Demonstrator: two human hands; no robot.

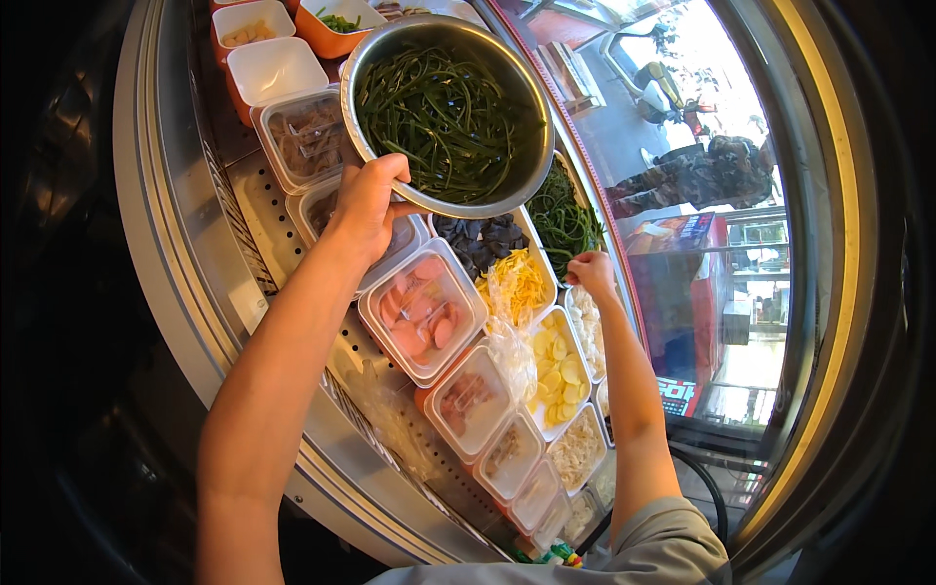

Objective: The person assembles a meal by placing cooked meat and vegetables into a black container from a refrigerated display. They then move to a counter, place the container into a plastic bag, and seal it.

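Observation:
My left hand (367, 207) grips the near rim of a round steel bowl (531, 146), holding it tilted over the food containers. Dark green seaweed strips (439, 122) fill much of the bowl. To its right, my right hand (592, 271) reaches to the near end of a long tray of similar seaweed strips (563, 216). The fingers are pinched together at the greens; whether strips are between them is hard to see. Just left of that hand lie yellow shreds (515, 283) and black fungus pieces (478, 242), partly under the bowl.
A lidded box of pink slices (419, 310) and smaller lidded boxes (470, 402) stand on the left. Yellow potato-like slices (558, 370) sit beside a crumpled plastic bag (512, 356). An empty-looking white container (276, 71) is at the far left. Curved glass (780, 292) bounds the right.

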